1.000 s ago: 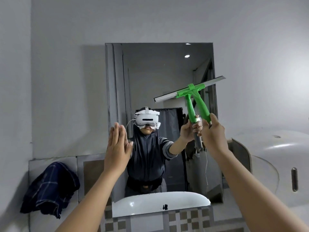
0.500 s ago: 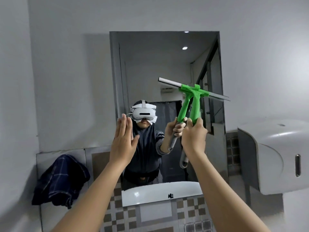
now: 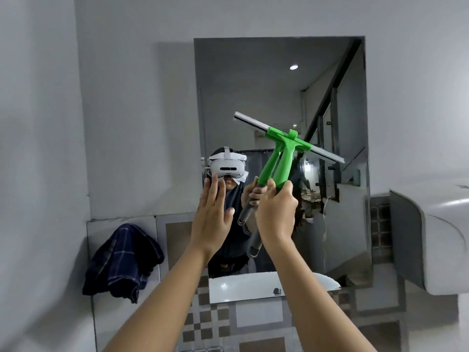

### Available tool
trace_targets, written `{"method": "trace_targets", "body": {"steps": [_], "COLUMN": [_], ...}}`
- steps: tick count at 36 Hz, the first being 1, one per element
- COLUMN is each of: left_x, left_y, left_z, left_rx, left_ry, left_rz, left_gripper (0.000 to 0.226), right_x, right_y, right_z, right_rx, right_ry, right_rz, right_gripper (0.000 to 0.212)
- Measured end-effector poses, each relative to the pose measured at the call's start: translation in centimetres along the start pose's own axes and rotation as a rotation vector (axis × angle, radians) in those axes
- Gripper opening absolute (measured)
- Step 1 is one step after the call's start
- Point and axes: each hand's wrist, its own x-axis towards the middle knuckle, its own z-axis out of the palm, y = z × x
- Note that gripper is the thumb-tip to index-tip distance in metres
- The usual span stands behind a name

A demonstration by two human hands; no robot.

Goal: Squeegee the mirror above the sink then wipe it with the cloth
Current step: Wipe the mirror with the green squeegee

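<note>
The rectangular mirror point(image 3: 253, 85) hangs on the grey wall straight ahead. My right hand point(image 3: 276, 212) grips the handle of a green squeegee point(image 3: 284, 158), whose metal blade slants down to the right across the mirror's middle. Whether the blade touches the glass I cannot tell. My left hand point(image 3: 212, 212) is raised flat, fingers up and together, at the mirror's lower left edge, holding nothing. A dark blue checked cloth point(image 3: 121, 262) lies bunched on the ledge left of the mirror. The mirror reflects a person wearing a white headset.
A white wall dispenser point(image 3: 436, 237) juts out at the right, close to the mirror's lower right corner. Checkered tiles point(image 3: 215, 323) cover the wall below the mirror. The sink shows only as a white reflection along the mirror's bottom.
The squeegee blade has tipped from slanting up-right to slanting down-right and moved left towards the mirror's middle. My left hand has shifted right, closer to my right hand. The view has moved nearer.
</note>
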Motion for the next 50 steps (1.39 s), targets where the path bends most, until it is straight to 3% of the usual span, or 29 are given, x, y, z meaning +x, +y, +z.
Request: {"method": "trace_targets", "body": {"steps": [21, 50], "left_x": [-3.9, -7.9], "left_y": [1.6, 3.7], "left_z": [4.0, 7.4], "left_rx": [-0.032, -0.083], "left_ry": [0.106, 0.152], "left_rz": [-0.108, -0.311], "left_gripper": [0.071, 0.067], "right_x": [-1.6, 4.3], "right_y": [3.7, 7.8], "right_z": [-1.2, -7.0], "right_rx": [-0.387, -0.736], "right_ry": [-0.225, -0.323], "right_rz": [-0.260, -0.688], "right_gripper": [0.040, 0.039]}}
